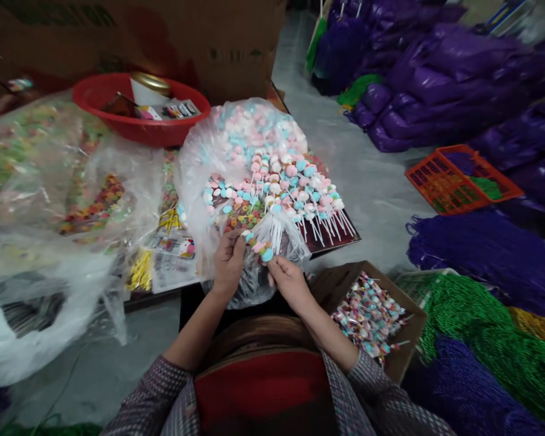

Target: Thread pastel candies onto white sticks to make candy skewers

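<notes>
A short marshmallow skewer (257, 247) with white, pink and blue pieces and small coloured pieces between them spans my two hands. My left hand (229, 260) pinches its white end. My right hand (288, 280) has its fingers closed at the blue end; the stick itself is hard to make out. Just beyond lie white sticks (277, 233) on clear plastic and loose gummy rings (249, 217). Many marshmallow skewers (300, 181) are piled at the right of the table, sticks pointing towards me. Behind them bulges a clear bag of pink, white and blue marshmallows (258, 130).
A red basin (140, 130) holds a tin. Clear bags of gummy rings (31, 181) cover the left, beside gold ties (140, 270). A cardboard box (411, 330) of wrapped sweets stands at my right. Orange basket (436, 181), purple bundles (449, 85). Another person's hand (13, 103) shows upper left.
</notes>
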`<state>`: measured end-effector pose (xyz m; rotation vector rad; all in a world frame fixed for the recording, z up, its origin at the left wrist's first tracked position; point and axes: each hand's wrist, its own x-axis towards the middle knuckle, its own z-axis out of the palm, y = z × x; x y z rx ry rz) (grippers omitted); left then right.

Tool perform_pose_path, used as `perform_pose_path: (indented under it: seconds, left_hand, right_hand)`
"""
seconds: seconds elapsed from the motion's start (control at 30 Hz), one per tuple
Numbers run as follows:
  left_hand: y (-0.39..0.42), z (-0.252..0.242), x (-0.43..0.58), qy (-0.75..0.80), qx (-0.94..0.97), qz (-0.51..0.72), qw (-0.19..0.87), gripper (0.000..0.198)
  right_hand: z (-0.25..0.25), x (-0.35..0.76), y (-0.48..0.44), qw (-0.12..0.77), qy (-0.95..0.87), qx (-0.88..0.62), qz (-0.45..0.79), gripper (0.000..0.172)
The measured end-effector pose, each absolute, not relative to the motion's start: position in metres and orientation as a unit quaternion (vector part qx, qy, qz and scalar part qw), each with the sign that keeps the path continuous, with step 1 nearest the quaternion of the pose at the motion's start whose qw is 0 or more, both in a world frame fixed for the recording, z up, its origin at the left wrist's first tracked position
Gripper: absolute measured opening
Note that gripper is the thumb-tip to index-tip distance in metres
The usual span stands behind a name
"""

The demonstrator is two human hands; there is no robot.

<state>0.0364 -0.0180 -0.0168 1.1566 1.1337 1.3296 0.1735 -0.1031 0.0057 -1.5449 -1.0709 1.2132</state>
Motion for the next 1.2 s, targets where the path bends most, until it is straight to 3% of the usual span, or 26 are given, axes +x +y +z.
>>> perform_pose_path:
  seconds: [0.23,0.37,0.5,0.63,0.8,0.9,1.0,1.1,1.2]
  left_hand:
    - [-0.007,-0.008,0.025,0.439,0.454,0.584,0.511,0.037]
    - [0.004,-0.014,0.014,0.450,0.454,0.606,0.473,0.049]
    - [0.009,-0.033,0.012,0.460,0.470,0.592,0.466,0.053]
    - [0.012,-0.042,0.013,0.454,0.486,0.585,0.463,0.047]
    - [0.013,-0.042,0.010,0.456,0.508,0.572,0.454,0.034]
    - [0.013,-0.043,0.009,0.452,0.520,0.563,0.456,0.029]
    - [0.013,-0.044,0.009,0.447,0.535,0.557,0.452,0.025]
    - [0.012,-0.044,0.009,0.452,0.542,0.550,0.446,0.020]
    - [0.011,-0.041,0.010,0.455,0.544,0.546,0.447,0.017]
  right_hand:
    - [0.042,0.186,-0.081,0.427,-0.499,-0.599,0.457,0.039]
    - [0.082,0.194,-0.039,0.477,-0.446,-0.575,0.493,0.018]
    - [0.098,0.191,0.038,0.525,-0.431,-0.565,0.469,0.019]
    - [0.083,0.198,0.107,0.541,-0.382,-0.581,0.473,0.017]
    - [0.065,0.218,0.074,0.543,-0.441,-0.579,0.418,0.025]
    - [0.053,0.226,0.011,0.479,-0.539,-0.608,0.332,0.029]
    - [0.032,0.232,-0.033,0.330,-0.665,-0.632,0.222,0.027]
    - [0.013,0.238,-0.044,0.178,-0.753,-0.621,0.122,0.038]
    - [0.006,0.241,-0.039,0.095,-0.778,-0.616,0.078,0.041]
